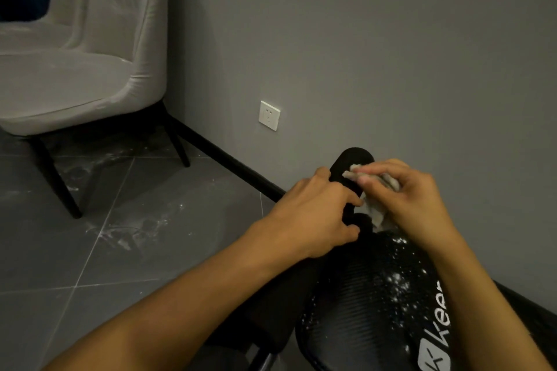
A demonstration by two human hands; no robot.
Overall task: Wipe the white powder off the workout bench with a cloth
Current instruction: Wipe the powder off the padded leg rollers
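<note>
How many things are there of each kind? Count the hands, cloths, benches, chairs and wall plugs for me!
Hands: 2, left hand and right hand
Cloths: 1, cloth
Workout benches: 1, workout bench, speckled with white powder
Chairs: 1, chair
Wall sockets: 1, wall socket
Total: 6

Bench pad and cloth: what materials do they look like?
Bench pad: likely vinyl or faux leather, black, with fine ribbed texture and slight sheen, white powder speckling it. Cloth: soft woven fabric or tissue, beige, crumpled in the right hand; unclear which.
</note>
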